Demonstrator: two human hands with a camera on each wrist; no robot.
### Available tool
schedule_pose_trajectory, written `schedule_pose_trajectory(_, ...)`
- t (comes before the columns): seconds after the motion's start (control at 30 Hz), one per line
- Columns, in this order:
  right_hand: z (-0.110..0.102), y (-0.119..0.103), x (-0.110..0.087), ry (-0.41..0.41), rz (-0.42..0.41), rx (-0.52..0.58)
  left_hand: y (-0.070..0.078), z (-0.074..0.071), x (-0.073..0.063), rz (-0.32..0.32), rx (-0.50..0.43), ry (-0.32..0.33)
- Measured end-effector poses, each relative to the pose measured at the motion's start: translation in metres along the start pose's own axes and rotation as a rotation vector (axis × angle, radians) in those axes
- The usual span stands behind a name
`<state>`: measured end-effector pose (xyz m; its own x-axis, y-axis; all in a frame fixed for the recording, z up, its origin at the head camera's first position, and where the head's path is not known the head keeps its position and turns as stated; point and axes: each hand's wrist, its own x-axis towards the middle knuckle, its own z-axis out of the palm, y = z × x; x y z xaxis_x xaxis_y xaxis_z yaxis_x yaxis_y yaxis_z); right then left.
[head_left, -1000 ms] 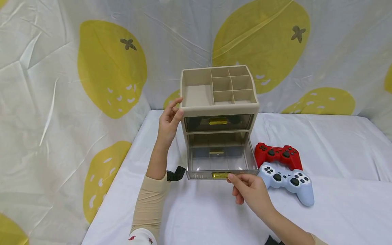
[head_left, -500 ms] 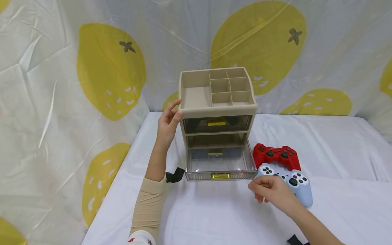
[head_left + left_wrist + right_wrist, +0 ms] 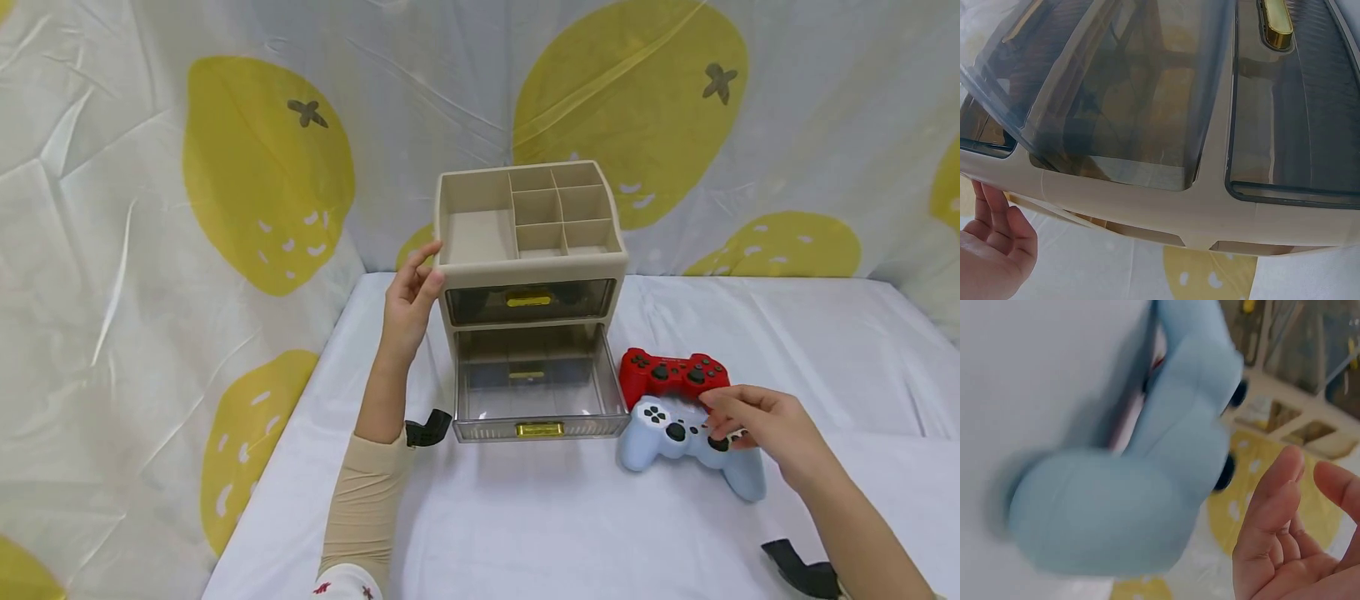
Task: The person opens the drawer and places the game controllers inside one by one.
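A beige desktop drawer organizer (image 3: 532, 268) stands at the back, its lower clear drawer (image 3: 480, 430) pulled out and the drawer above it closed. My left hand (image 3: 408, 308) rests its fingertips on the organizer's left side; in the left wrist view the hand (image 3: 999, 250) touches the beige side with fairly straight fingers. Over the right part of the light blue game controller (image 3: 647, 442) hovers my right hand (image 3: 780, 427), holding nothing. The right wrist view shows a gap between its thumb and fingers, beside the blue controller (image 3: 1104, 512). Just behind lies a red controller (image 3: 637, 373).
The organizer's top has one large compartment (image 3: 478, 233) and several small ones. Its pulled-out drawer reaches close to both controllers. A white cloth (image 3: 525, 525) covers the table, and a lemon-print curtain (image 3: 420, 100) hangs behind.
My right hand has let go of the lower drawer's gold handle and moved right, over the blue controller. The drawer stays pulled out, and my left hand stays on the organizer's side.
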<state>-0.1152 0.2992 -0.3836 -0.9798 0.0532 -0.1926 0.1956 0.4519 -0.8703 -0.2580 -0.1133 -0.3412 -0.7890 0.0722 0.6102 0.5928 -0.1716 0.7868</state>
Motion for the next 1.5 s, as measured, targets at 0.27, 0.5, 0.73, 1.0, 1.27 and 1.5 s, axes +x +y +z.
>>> schedule_pose_trajectory(0.27,-0.029,0.027,0.028,0.007,0.065,-0.021,-0.002,-0.001,0.000,0.006,-0.002,-0.001)
schedule_pose_trajectory(0.5,-0.041,0.041,0.047,0.031,0.110,-0.069,-0.003,0.000,0.001,-0.007,0.006,0.007)
schedule_pose_trajectory(0.73,-0.047,0.050,0.061,0.000,0.157,-0.103,-0.002,0.000,0.001,-0.009,0.008,-0.002)
schedule_pose_trajectory(1.0,-0.047,0.047,0.071,-0.079,0.193,-0.172,-0.002,0.001,0.001,0.004,0.006,-0.009)
schedule_pose_trajectory(1.27,-0.039,0.041,0.084,-0.165,0.226,-0.222,-0.002,0.001,0.001,0.001,0.015,-0.010)
schedule_pose_trajectory(1.5,-0.037,0.042,0.089,-0.210,0.206,-0.200,-0.001,0.001,0.000,-0.001,0.006,-0.009)
